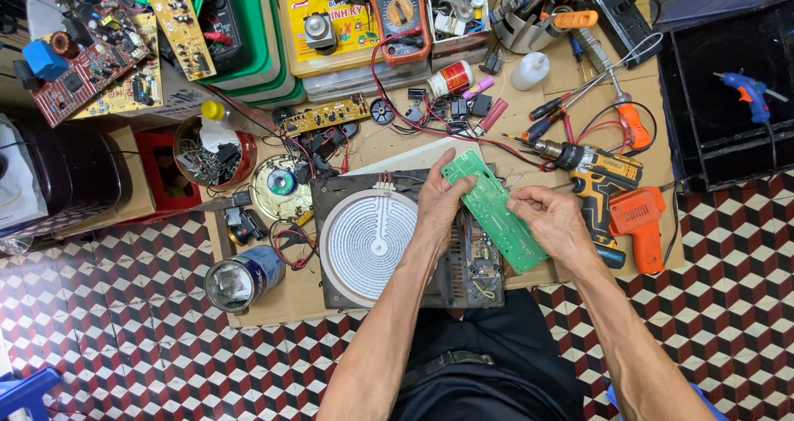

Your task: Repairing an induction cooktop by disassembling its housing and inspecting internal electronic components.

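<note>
Patterned red, black and white floor tiles surround a low cardboard-covered work surface (273, 305) crowded with tools and parts. At its middle lies an opened cooker base (463, 280) with a round white heating coil (368, 237) on its left half. Right of it rests an orange cordless drill (608, 191). Above the base's right half, a long green circuit board (494, 214) slants from far-left to near-right: the left hand (438, 199) pinches its far end, the right hand (552, 216) grips its right edge.
</note>
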